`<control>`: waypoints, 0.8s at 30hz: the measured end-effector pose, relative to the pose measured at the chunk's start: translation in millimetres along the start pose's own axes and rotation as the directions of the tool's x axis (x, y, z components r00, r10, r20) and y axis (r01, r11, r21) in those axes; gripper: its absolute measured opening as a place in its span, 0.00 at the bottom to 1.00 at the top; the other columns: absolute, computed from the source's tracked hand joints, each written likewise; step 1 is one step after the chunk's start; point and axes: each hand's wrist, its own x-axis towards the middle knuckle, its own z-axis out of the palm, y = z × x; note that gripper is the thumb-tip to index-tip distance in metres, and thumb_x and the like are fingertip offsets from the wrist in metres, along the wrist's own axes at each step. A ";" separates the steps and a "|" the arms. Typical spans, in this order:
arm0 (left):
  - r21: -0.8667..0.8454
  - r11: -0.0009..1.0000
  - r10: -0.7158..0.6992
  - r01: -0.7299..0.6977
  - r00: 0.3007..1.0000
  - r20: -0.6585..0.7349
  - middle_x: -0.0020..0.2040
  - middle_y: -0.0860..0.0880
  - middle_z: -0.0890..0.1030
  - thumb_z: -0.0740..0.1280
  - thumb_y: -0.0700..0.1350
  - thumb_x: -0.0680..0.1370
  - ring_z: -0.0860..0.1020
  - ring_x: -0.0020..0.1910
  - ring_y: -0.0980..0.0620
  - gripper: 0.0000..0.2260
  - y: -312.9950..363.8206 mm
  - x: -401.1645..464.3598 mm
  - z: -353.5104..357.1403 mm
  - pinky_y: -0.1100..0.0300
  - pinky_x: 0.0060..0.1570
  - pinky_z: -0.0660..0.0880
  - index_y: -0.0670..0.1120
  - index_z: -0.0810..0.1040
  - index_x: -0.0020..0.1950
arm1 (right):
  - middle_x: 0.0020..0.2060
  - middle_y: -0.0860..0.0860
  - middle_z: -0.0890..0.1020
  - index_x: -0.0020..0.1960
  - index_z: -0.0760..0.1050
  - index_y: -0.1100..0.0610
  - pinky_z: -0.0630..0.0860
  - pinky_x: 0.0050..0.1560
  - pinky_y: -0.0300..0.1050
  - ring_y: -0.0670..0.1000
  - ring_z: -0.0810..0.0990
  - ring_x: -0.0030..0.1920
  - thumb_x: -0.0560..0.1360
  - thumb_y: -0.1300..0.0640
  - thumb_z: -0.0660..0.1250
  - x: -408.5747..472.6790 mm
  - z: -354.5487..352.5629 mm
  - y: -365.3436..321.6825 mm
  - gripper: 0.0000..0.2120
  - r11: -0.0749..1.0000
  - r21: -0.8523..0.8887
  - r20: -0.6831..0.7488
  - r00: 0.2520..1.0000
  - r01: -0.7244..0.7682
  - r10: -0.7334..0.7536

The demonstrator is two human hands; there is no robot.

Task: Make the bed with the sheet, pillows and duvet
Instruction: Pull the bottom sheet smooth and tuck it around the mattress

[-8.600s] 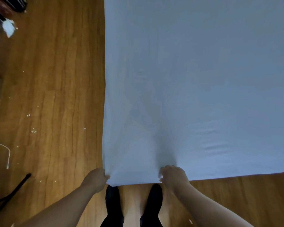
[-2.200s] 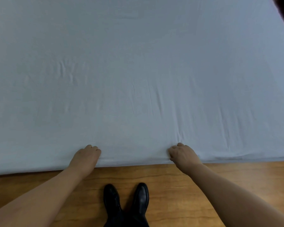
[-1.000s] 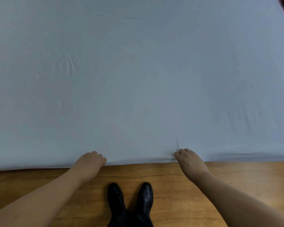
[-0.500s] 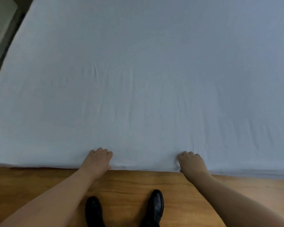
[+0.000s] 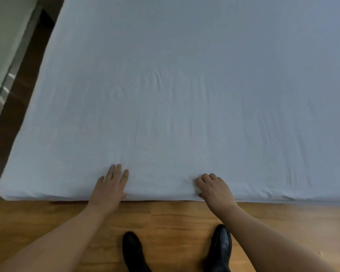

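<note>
The sheet (image 5: pixel 185 85) lies spread over the bed (image 5: pixel 28 194), running away from the fingers to the far side and past the frame on the right; its near edge runs left to right just behind both palms, and which way its long axis lies cannot be told from here. The left hand (image 5: pixel 110 188) rests flat on it, fingers (image 5: pixel 116 171) straight and slightly spread, holding nothing. The right hand (image 5: pixel 214 188) sits on the same edge with fingers bent, knuckles up; whether they pinch cloth cannot be told. Faint creases fan out ahead of the fingertips.

The sheet looks thin, light and limp, likely to slide and wrinkle under any push. Best taken at the hanging edge below the palms and drawn down, towards the floor (image 5: pixel 175 218) and shoes (image 5: pixel 133 250).
</note>
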 end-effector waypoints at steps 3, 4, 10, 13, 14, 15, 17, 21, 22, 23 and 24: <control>0.009 0.990 0.139 -0.139 0.984 -0.115 0.45 0.44 0.79 0.82 0.38 0.59 0.77 0.42 0.44 0.21 -15.8 -3.1 5.3 0.55 0.30 0.74 0.42 0.79 0.47 | 0.28 0.46 0.72 0.34 0.73 0.51 0.60 0.24 0.40 0.48 0.71 0.26 0.51 0.65 0.82 -5.6 -0.7 -3.4 0.21 0.999 0.007 0.008 0.999 -0.038 0.038; 0.001 0.984 0.174 -0.176 0.974 -0.142 0.40 0.46 0.77 0.81 0.33 0.56 0.75 0.37 0.47 0.20 -18.5 -3.0 3.8 0.58 0.27 0.70 0.44 0.78 0.42 | 0.27 0.46 0.72 0.33 0.72 0.51 0.58 0.25 0.40 0.48 0.70 0.25 0.52 0.66 0.81 -6.9 -2.0 -4.4 0.20 0.998 0.014 0.016 0.998 -0.054 0.054; -0.053 0.964 0.249 -0.259 0.957 -0.147 0.37 0.50 0.76 0.83 0.43 0.60 0.73 0.35 0.49 0.16 -25.8 -2.6 10.3 0.60 0.30 0.65 0.46 0.77 0.38 | 0.34 0.47 0.74 0.39 0.74 0.52 0.62 0.32 0.41 0.48 0.69 0.33 0.71 0.66 0.70 -9.0 2.0 -4.9 0.10 0.991 0.052 0.075 0.990 -0.122 0.118; -0.023 0.961 0.270 -0.275 0.955 -0.119 0.32 0.52 0.73 0.82 0.35 0.55 0.71 0.32 0.52 0.19 -23.4 -4.5 15.5 0.62 0.30 0.61 0.48 0.74 0.32 | 0.30 0.45 0.72 0.35 0.72 0.52 0.59 0.29 0.39 0.46 0.65 0.30 0.64 0.67 0.76 -13.0 5.9 -5.3 0.15 0.993 0.057 0.045 0.994 -0.103 0.101; -0.028 0.960 0.275 -0.279 0.955 -0.111 0.31 0.52 0.73 0.82 0.35 0.55 0.70 0.31 0.52 0.20 -23.4 -5.5 16.8 0.62 0.29 0.61 0.49 0.73 0.31 | 0.29 0.45 0.71 0.34 0.72 0.51 0.58 0.28 0.39 0.46 0.64 0.29 0.61 0.67 0.77 -14.2 7.4 -5.5 0.17 0.995 0.049 0.031 0.996 -0.087 0.086; -0.045 0.958 0.277 -0.283 0.954 -0.110 0.31 0.52 0.72 0.82 0.35 0.56 0.70 0.30 0.53 0.19 -24.0 -7.0 16.8 0.62 0.29 0.61 0.49 0.73 0.31 | 0.28 0.45 0.70 0.33 0.71 0.51 0.57 0.28 0.38 0.46 0.63 0.29 0.60 0.68 0.78 -15.5 7.8 -5.8 0.18 0.997 0.041 0.023 0.997 -0.070 0.069; -0.078 0.951 0.289 -0.300 0.949 -0.125 0.29 0.53 0.72 0.82 0.38 0.60 0.70 0.29 0.53 0.19 -26.6 -8.8 13.1 0.63 0.27 0.61 0.49 0.72 0.30 | 0.29 0.45 0.71 0.34 0.72 0.50 0.57 0.29 0.38 0.45 0.62 0.30 0.59 0.68 0.79 -16.9 5.1 -6.6 0.19 0.998 0.025 0.014 0.998 -0.057 0.057; -0.096 0.929 0.348 -0.356 0.933 -0.094 0.30 0.57 0.70 0.81 0.36 0.60 0.66 0.31 0.58 0.22 -32.4 -13.5 9.6 0.66 0.26 0.59 0.52 0.69 0.31 | 0.28 0.45 0.70 0.34 0.71 0.51 0.57 0.29 0.37 0.45 0.62 0.29 0.58 0.70 0.78 -22.8 0.0 -8.4 0.20 0.999 0.036 0.007 0.999 -0.036 0.036; -0.096 0.926 0.358 -0.365 0.930 -0.081 0.30 0.57 0.69 0.81 0.35 0.59 0.66 0.31 0.59 0.22 -31.5 -16.7 10.4 0.67 0.26 0.58 0.53 0.69 0.31 | 0.28 0.45 0.70 0.34 0.71 0.51 0.58 0.29 0.37 0.45 0.62 0.29 0.58 0.71 0.77 -24.9 -0.7 -10.5 0.20 0.998 0.049 0.008 0.999 -0.037 0.036; -0.091 0.923 0.371 -0.375 0.927 -0.058 0.30 0.58 0.70 0.81 0.34 0.59 0.66 0.31 0.59 0.22 -29.6 -20.0 12.5 0.68 0.26 0.58 0.53 0.70 0.31 | 0.28 0.45 0.70 0.33 0.71 0.51 0.58 0.28 0.37 0.45 0.63 0.29 0.57 0.72 0.76 -26.1 -0.8 -13.3 0.21 0.998 0.052 0.006 0.999 -0.033 0.033; -0.085 0.917 0.388 -0.389 0.921 -0.030 0.30 0.58 0.70 0.81 0.34 0.58 0.67 0.30 0.59 0.22 -27.1 -23.4 15.5 0.68 0.26 0.59 0.53 0.70 0.31 | 0.27 0.45 0.68 0.32 0.70 0.51 0.58 0.28 0.37 0.45 0.62 0.29 0.55 0.73 0.74 -27.0 1.1 -15.3 0.21 0.998 0.058 -0.005 0.999 -0.031 0.032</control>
